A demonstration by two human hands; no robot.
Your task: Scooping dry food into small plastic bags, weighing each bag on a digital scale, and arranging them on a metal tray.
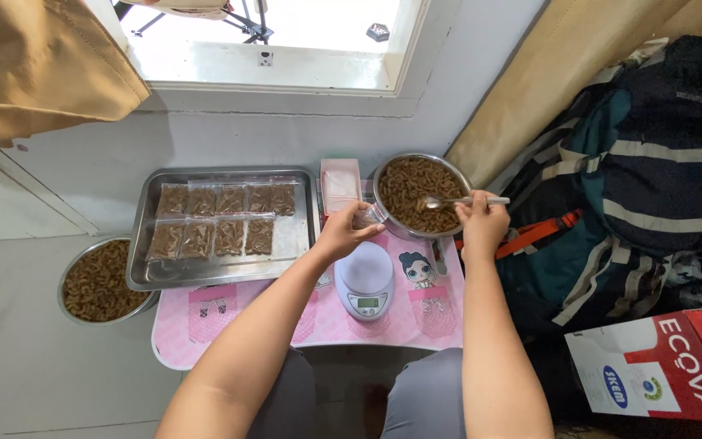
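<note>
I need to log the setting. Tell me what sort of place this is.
Probably a room at home used for hand-packing food: a low pink table beneath a window, a small kitchen scale, a metal tray of filled clear bags, and clothes and bags piled alongside.

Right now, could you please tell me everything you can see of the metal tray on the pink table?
The metal tray is a shallow, shiny rectangular pan with a raised rim, lying flat on the left part of the small pink table. Nine small clear bags of brown pieces lie in it in two rows, five behind and four in front; its right part is bare. Its front left corner overlaps a round metal bowl of brown pieces. Neither hand touches it.
</note>
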